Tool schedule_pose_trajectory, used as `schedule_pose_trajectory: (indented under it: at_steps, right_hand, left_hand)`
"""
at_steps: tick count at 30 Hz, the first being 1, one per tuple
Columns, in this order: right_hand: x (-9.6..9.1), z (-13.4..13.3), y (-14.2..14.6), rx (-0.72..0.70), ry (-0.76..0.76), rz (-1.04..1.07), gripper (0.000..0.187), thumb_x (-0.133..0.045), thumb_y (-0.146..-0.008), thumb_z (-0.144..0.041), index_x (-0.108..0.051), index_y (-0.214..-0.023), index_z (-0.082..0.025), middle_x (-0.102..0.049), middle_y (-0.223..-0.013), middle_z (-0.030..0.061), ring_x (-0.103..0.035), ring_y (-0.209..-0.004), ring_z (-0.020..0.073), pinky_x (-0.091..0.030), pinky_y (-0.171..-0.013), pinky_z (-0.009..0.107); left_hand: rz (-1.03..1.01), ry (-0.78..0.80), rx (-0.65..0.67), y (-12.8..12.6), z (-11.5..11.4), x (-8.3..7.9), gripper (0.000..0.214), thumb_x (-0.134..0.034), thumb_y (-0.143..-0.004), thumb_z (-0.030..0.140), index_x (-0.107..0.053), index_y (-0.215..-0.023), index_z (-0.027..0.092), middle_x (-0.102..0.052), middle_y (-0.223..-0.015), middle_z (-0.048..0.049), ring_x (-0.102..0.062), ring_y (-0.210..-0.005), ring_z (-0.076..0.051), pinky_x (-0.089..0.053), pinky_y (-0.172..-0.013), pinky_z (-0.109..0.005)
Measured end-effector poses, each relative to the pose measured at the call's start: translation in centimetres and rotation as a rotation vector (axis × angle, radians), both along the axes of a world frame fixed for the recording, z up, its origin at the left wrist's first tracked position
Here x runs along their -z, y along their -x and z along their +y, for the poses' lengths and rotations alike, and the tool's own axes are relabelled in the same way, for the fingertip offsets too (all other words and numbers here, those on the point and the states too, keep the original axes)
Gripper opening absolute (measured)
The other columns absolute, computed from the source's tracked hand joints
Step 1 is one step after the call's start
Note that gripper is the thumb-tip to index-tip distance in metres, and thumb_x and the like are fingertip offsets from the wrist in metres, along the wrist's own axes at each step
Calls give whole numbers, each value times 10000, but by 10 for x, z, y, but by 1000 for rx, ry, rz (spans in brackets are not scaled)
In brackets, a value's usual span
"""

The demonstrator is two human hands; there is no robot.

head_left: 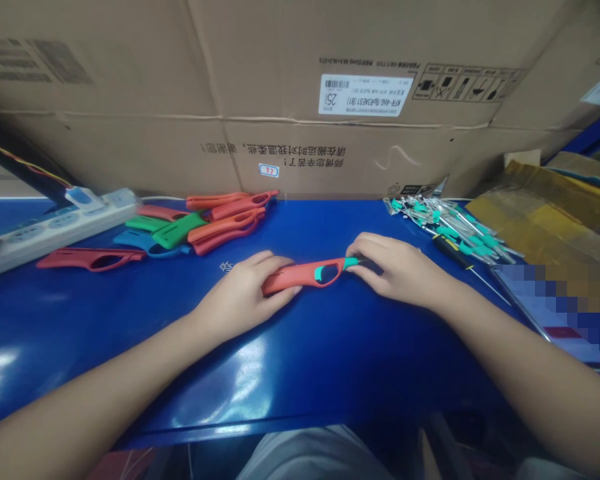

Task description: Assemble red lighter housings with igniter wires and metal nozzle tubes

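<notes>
An orange-red long-nosed lighter (pixel 303 275) lies across both hands above the blue table, with a green trigger showing in its finger loop. My left hand (pixel 253 287) is closed round the thick rear end of its body, thumb below and fingers above. At the front end, my right hand (pixel 393 268) pinches the lighter by a green collar and a dark part, most of which the fingers cover. To the left lie several empty lighter shells in orange (pixel 227 230), green (pixel 180 228), blue (pixel 147 243) and red (pixel 93 259).
Behind the table (pixel 300 373) stands a large cardboard box (pixel 280 87). A white power strip (pixel 60 223) lies on the left. Metal rods with green parts (pixel 455 227) are heaped right, beside a black-and-yellow screwdriver (pixel 453 250) and a taped carton (pixel 545 207).
</notes>
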State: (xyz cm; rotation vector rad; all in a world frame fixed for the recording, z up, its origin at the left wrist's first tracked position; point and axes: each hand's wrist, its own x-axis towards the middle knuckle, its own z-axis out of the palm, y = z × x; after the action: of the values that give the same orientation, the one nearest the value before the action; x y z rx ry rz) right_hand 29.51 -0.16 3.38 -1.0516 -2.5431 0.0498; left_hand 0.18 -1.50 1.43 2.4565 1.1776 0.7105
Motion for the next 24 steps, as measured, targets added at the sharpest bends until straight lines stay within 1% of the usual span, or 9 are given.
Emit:
schedule_pose_trajectory:
  at_steps: [2, 5, 8, 11, 15, 18, 21, 23, 24]
  right_hand:
    - [0, 1, -3, 7, -6, 26, 104, -579, -987, -270, -619, -1011, -177, -673, -954, 77, -649, -827, 204, -484, -703, 306]
    - [-1, 3, -7, -80, -53, -10, 159, -549, -1014, -280, -650, -1044, -161, -693, -942, 87, -662, -821, 205, -492, -709, 306]
    - [1, 4, -9, -166, -139, -82, 243, -487, -1051, -296, -673, -1064, -141, -701, -899, 93, -652, -772, 201, -476, -675, 305]
    - [3, 4, -9, -171, -177, -93, 280, -466, -1061, -316, -676, -1068, -131, -695, -881, 94, -635, -747, 196, -456, -652, 303]
    - [2, 4, -5, -102, -4, -184, 251, -486, -1049, -321, -676, -994, -167, -660, -849, 54, -612, -731, 180, -415, -632, 288]
    - [-4, 2, -3, -46, 102, -281, 175, -546, -996, -292, -649, -905, -184, -643, -848, 42, -582, -742, 180, -362, -611, 284]
    - [-12, 1, -6, -73, 156, -316, 143, -601, -923, -285, -618, -807, -203, -614, -783, 28, -566, -789, 195, -347, -639, 289]
    - [-18, 3, -10, -84, 216, -296, 153, -623, -905, -346, -633, -828, -214, -634, -807, 23, -582, -804, 194, -365, -666, 291]
    - [-21, 4, -13, -49, 231, -277, 182, -622, -907, -395, -645, -858, -221, -654, -845, 24, -595, -805, 193, -375, -673, 293]
  left_hand:
    - [-5, 28, -21, 1, 1, -2, 325, -643, -939, 457, -694, -1088, 173, -711, -987, -65, -669, -844, -206, -507, -755, -317]
    - [37, 92, -31, 2, 0, -6, 329, -625, -942, 502, -655, -881, 180, -652, -773, -12, -597, -656, -162, -415, -602, -272]
    - [86, 126, -6, 3, -1, -9, 334, -605, -955, 491, -597, -814, 188, -605, -713, 7, -562, -622, -150, -369, -582, -261]
    - [119, 147, -5, 3, -1, -8, 341, -583, -967, 511, -586, -844, 193, -619, -748, -1, -581, -653, -159, -372, -601, -262]
    - [239, 151, -37, 1, -1, -5, 377, -541, -977, 570, -590, -903, 204, -656, -818, -19, -628, -713, -190, -385, -619, -275]
    - [300, 137, -20, -1, -3, -5, 300, -574, -972, 516, -611, -1052, 229, -695, -940, -16, -662, -795, -205, -418, -650, -286]
    - [314, 97, -17, -1, -4, -6, 294, -597, -963, 457, -609, -1174, 252, -681, -1080, -19, -668, -854, -204, -458, -681, -296]
    - [318, 76, -27, 0, -4, -6, 300, -583, -971, 444, -618, -1201, 256, -647, -1148, -27, -663, -855, -198, -478, -686, -303]
    - [314, 72, -30, 0, -3, -6, 304, -577, -974, 441, -624, -1213, 259, -630, -1178, -30, -662, -858, -196, -487, -687, -306]
